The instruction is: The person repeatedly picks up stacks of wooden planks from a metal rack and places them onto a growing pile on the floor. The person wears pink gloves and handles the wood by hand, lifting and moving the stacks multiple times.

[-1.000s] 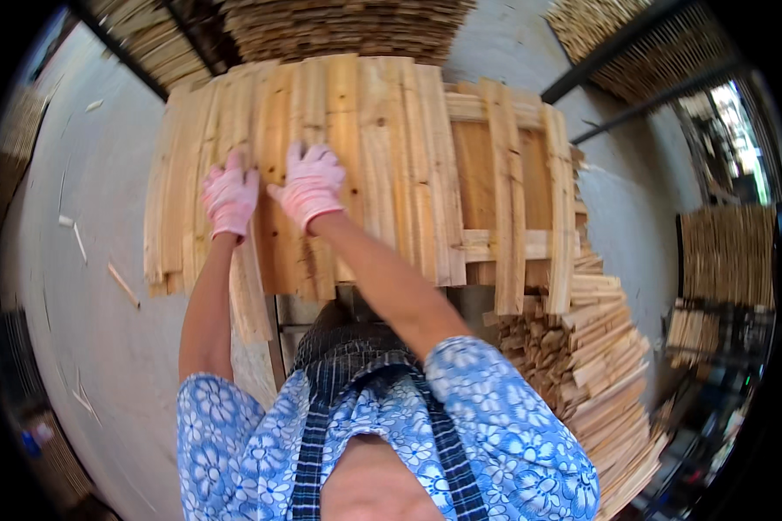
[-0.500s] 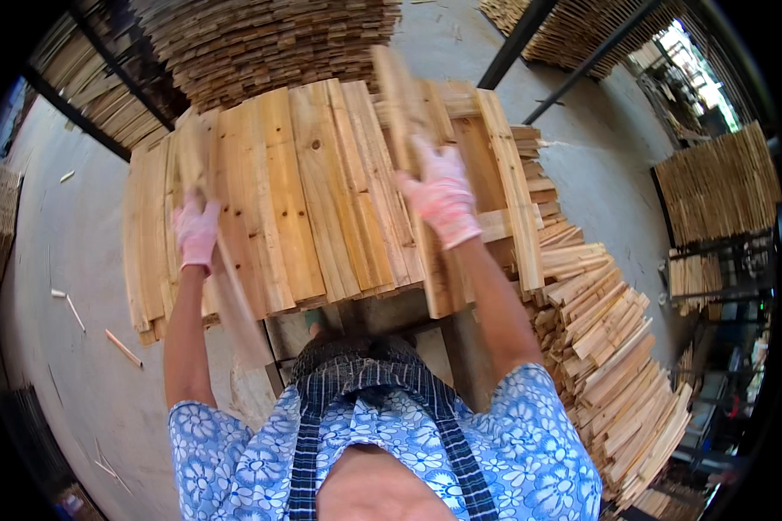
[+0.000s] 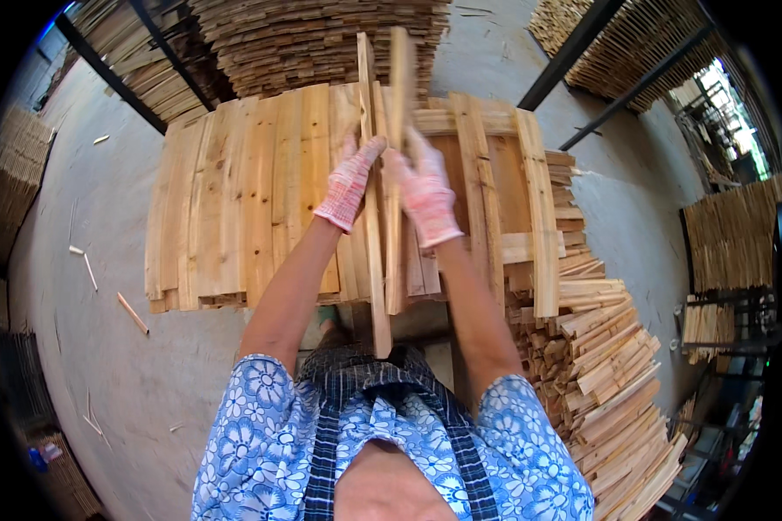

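And the hands come together! A half-second ago they're well apart, left hand over the left of the row, right hand over its right side; now both meet near the centre of the frame, a plank apiece. The left plank, slanting down to the right before, now stands nearly straight up and down the frame, narrow edge showing, its top at upper centre against the stack, its lower end by the apron. The right plank, tilted earlier too, runs almost parallel just beside it, blurred at its upper end. Left grip: closed on its plank, thumb over the edge, a little above mid-length. Right grip: blurred, but thumb and fingers hold its plank around the middle. Most of each plank reaches past the hands, above and below, over the row.
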The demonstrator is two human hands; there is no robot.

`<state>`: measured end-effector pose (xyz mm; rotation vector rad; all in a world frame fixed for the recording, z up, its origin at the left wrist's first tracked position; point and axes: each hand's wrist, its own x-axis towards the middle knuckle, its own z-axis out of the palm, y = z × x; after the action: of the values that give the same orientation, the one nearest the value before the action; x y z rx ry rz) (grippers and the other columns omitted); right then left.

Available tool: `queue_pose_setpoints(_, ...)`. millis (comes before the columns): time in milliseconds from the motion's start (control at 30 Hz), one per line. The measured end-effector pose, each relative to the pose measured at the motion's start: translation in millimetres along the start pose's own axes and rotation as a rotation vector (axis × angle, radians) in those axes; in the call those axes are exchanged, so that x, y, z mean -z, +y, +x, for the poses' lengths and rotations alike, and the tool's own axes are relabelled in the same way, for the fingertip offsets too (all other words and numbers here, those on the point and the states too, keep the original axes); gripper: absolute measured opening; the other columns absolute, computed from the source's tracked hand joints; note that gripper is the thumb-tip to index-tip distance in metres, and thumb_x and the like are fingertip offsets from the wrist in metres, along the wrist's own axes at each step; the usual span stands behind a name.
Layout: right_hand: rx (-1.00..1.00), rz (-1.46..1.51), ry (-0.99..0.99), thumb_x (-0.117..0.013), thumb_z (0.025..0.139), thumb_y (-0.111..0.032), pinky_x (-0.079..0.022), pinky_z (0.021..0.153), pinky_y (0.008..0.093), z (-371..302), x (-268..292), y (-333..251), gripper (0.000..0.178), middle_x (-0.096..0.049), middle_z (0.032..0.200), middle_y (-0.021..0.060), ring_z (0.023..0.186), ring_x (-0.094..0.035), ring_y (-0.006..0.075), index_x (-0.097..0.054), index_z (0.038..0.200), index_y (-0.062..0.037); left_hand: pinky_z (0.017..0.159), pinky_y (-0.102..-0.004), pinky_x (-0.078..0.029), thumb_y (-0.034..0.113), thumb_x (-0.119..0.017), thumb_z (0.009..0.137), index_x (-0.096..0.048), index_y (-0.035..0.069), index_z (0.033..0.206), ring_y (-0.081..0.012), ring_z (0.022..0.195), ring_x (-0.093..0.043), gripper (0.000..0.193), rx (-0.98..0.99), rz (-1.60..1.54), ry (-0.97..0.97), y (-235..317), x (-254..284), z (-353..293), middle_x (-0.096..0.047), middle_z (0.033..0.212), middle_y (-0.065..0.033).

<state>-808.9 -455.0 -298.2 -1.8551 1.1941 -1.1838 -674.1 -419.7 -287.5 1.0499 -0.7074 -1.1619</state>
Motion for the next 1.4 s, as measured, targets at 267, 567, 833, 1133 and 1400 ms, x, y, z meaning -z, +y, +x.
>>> queue_pose_setpoints(267, 0.365, -0.514, -0.045, -0.063, 0.097, -0.032, -0.055, 0.092, 0.0473, 34, 93, 43, 0.025, -0.07, 0.107, 0.0151, 0.102, -0.066, 0.0374, -0.073, 0.105, -0.0102, 0.117, -0.0341, -0.038, 0.042, -0.072, 0.096, -0.039, 0.002, 0.158, -0.0223, 0.135, -0.055, 0.08, 0.127, 0.021, 0.078, -21, 79, 11, -0.061, 0.143, -0.0135)
queue_pose_setpoints(567, -0.61, -0.956, -0.171, -0.074, 0.085, -0.049, -0.05, 0.103, 0.0537, 46, 216, 159, 0.105, -0.057, 0.136, 0.0337, 0.123, -0.061, 0.0478, -0.013, 0.166, -0.0235, 0.112, -0.054, -0.041, 0.056, -0.077, 0.083, -0.026, 0.027, 0.165, -0.0449, 0.138, -0.045, 0.101, 0.369, 1.457, 0.314, 32, 165, -15, -0.044, 0.151, -0.026)
queue_pose_setpoints(833, -0.593, -0.911, -0.286, -0.067, 0.087, -0.058, -0.049, 0.104, 0.0505, 39, 96, 79, 0.102, -0.059, 0.138, 0.0314, 0.127, -0.06, 0.0456, -0.02, 0.165, -0.0124, 0.104, -0.0588, -0.046, 0.052, -0.078, 0.08, -0.035, 0.023, 0.158, -0.0504, 0.131, -0.049, 0.094, 0.279, 1.546, 0.393, 5, 158, 0, -0.045, 0.146, -0.0282)
queue_pose_setpoints(1133, -0.303, -0.668, -0.523, -0.073, 0.084, -0.052, -0.048, 0.106, 0.0492, 64, 102, 93, 0.105, -0.05, 0.147, 0.0296, 0.13, -0.056, 0.0452, -0.017, 0.166, -0.0181, 0.089, -0.0342, -0.057, 0.043, -0.079, 0.09, -0.059, 0.004, 0.135, -0.021, 0.1, -0.068, 0.062, -0.1, -0.104, 0.375, 78, 223, -108, -0.071, 0.111, -0.0117)
queue_pose_setpoints(1400, 0.414, -0.927, -0.87, -0.068, 0.091, -0.049, -0.049, 0.101, 0.0534, 33, -56, -12, 0.087, -0.055, 0.133, 0.0252, 0.116, -0.061, 0.0435, -0.025, 0.164, -0.0276, 0.078, -0.0422, -0.059, 0.041, -0.082, 0.09, -0.065, 0.012, 0.112, -0.0218, 0.086, -0.067, 0.041, -0.2, -0.462, 0.766, 7, 225, -230, -0.068, 0.096, -0.0075)
